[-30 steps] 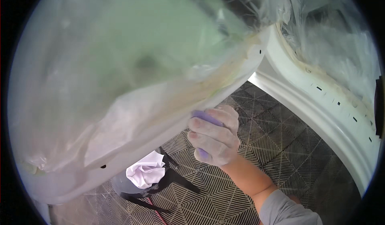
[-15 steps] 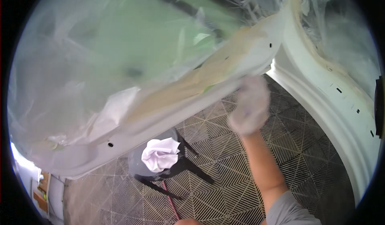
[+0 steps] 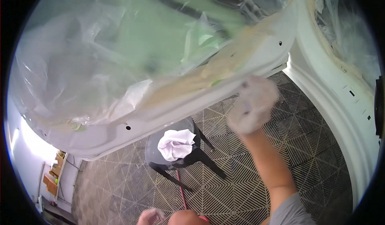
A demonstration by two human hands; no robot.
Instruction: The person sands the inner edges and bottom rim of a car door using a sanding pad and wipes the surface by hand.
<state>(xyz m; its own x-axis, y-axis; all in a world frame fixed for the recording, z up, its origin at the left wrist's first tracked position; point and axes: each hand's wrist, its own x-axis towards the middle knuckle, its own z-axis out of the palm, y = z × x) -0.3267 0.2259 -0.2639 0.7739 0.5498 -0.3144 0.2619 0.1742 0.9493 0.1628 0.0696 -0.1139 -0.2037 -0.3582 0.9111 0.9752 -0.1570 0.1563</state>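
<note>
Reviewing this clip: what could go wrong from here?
The right hand, blurred near the white panel, might bump its edge. The crumpled cloth lies loose on the dark stool and could slip off. The red hose-like line along the floor might trip someone.

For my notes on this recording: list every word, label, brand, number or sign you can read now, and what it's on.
None can be read.
White door panel: dark holes, no legible lettering.
White cloth and dark stool: no lettering visible.
Right hand: too blurred to show any text.
Brown items at far left: too small and blurred to tell.
</note>
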